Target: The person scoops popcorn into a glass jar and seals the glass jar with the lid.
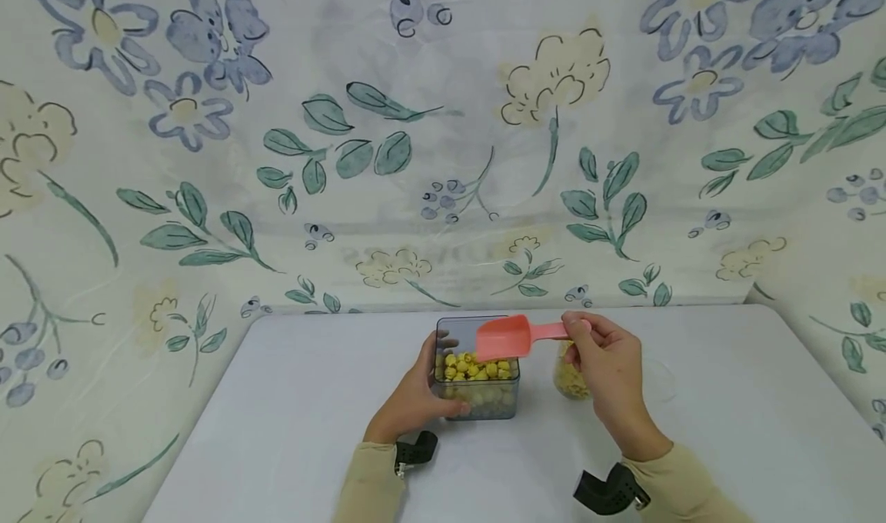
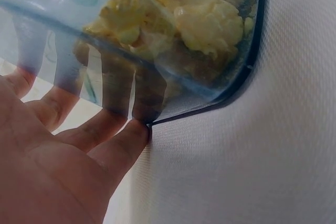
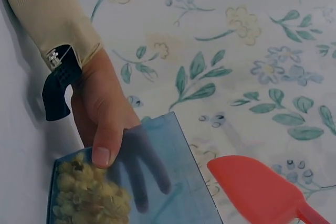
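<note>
A see-through bluish square container (image 1: 477, 401) with yellow popcorn (image 1: 474, 368) stands on the table, its mouth toward me. My left hand (image 1: 414, 396) grips its left side, thumb across the front and fingers behind; the left wrist view shows those fingers through the clear wall (image 2: 68, 30). Above the container's right part is a pink-red scoop (image 1: 505, 338); I see no popcorn in its bowl. My right hand (image 1: 612, 365) pinches the scoop's handle between thumb and fingers. Partly hidden behind that hand is a clear jar (image 1: 571, 384) of yellow popcorn.
A white table (image 1: 291, 431) lies under everything, with a flower-print cloth (image 1: 443, 138) hanging behind it and at both sides. Right of the right hand, a faint clear round piece (image 1: 663, 381) lies on the table. Dark wrist cameras (image 1: 612, 491) sit on both forearms.
</note>
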`<state>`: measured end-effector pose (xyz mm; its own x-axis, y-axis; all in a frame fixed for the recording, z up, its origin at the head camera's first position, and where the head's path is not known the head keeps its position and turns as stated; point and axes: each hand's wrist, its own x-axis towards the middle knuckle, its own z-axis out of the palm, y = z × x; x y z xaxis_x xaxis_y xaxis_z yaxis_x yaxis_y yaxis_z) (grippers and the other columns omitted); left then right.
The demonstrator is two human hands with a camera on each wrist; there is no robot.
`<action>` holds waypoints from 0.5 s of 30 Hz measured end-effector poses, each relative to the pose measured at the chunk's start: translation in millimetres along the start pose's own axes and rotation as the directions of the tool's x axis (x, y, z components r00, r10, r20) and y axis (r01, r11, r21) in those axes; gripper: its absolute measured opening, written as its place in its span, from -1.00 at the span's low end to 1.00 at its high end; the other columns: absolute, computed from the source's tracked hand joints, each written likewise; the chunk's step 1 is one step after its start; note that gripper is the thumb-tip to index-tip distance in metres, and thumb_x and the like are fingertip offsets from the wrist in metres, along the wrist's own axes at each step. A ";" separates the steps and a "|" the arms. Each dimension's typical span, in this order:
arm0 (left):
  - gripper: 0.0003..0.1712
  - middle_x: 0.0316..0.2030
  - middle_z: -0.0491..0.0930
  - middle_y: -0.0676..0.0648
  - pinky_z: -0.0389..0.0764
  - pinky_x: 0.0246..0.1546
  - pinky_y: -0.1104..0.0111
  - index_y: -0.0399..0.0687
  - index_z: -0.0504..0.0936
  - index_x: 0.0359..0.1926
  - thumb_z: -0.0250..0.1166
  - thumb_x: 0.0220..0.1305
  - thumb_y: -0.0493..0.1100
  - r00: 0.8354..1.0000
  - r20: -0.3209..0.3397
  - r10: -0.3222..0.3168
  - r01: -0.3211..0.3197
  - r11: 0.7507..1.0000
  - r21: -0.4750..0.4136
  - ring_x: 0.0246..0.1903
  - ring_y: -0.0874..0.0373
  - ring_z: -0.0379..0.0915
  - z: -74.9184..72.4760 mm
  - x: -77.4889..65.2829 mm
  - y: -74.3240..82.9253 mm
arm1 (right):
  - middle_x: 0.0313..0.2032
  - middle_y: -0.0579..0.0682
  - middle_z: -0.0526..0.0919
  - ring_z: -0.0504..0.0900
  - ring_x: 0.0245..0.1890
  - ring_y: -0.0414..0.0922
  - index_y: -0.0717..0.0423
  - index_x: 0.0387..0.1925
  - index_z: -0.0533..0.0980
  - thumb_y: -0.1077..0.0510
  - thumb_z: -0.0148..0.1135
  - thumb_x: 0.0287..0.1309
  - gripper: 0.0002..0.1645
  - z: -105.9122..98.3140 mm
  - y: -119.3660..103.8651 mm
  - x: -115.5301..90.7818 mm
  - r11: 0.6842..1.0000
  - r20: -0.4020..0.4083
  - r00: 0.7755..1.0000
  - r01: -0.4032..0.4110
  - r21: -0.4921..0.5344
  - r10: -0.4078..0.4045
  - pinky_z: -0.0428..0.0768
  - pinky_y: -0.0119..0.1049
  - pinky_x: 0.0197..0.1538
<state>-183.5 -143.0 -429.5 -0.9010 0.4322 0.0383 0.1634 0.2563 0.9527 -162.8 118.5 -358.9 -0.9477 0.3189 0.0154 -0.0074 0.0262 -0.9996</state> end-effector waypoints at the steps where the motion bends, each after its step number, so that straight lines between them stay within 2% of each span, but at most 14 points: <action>1: 0.23 0.31 0.14 -0.02 0.17 0.23 0.05 0.12 -0.12 0.40 0.53 -0.16 -0.19 1.000 0.000 0.000 0.000 1.000 0.002 0.32 -0.06 0.03 -0.1 -0.1 0.2 | -0.48 -0.05 0.65 0.47 -0.68 -0.20 0.21 -0.17 0.58 0.02 0.22 0.17 -0.66 1.2 0.5 -0.2 1.000 0.003 1.000 -0.003 0.002 0.003 0.46 -0.47 -0.56; 10: 0.25 0.33 0.11 -0.12 0.18 0.23 0.07 0.17 -0.13 0.40 0.53 -0.17 -0.21 1.000 0.004 0.012 -0.012 1.000 -0.014 0.32 -0.05 0.01 -0.9 -0.1 -4.2 | -0.45 0.03 0.65 0.48 -0.68 -0.19 0.18 -0.20 0.59 0.04 0.23 0.16 -0.71 11.7 6.4 -2.3 1.000 0.022 1.000 -0.011 0.015 0.011 0.48 -0.46 -0.54; 15: 0.24 0.30 0.14 0.00 0.21 0.22 0.10 0.20 -0.12 0.39 0.53 -0.18 -0.22 1.000 0.005 0.012 -0.012 1.000 -0.025 0.29 -0.01 0.08 0.3 0.3 -3.3 | -0.45 0.00 0.65 0.49 -0.69 -0.18 0.17 -0.21 0.60 0.00 0.25 0.13 -0.68 16.7 8.8 -3.0 1.000 0.035 0.999 0.005 0.023 -0.006 0.40 -0.49 -0.61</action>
<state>-184.2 -143.4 -432.8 -0.8969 0.4397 0.0484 0.1642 0.2295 0.9593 -165.4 101.9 -368.2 -0.9582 0.2854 0.0202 -0.0193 0.0060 -0.9998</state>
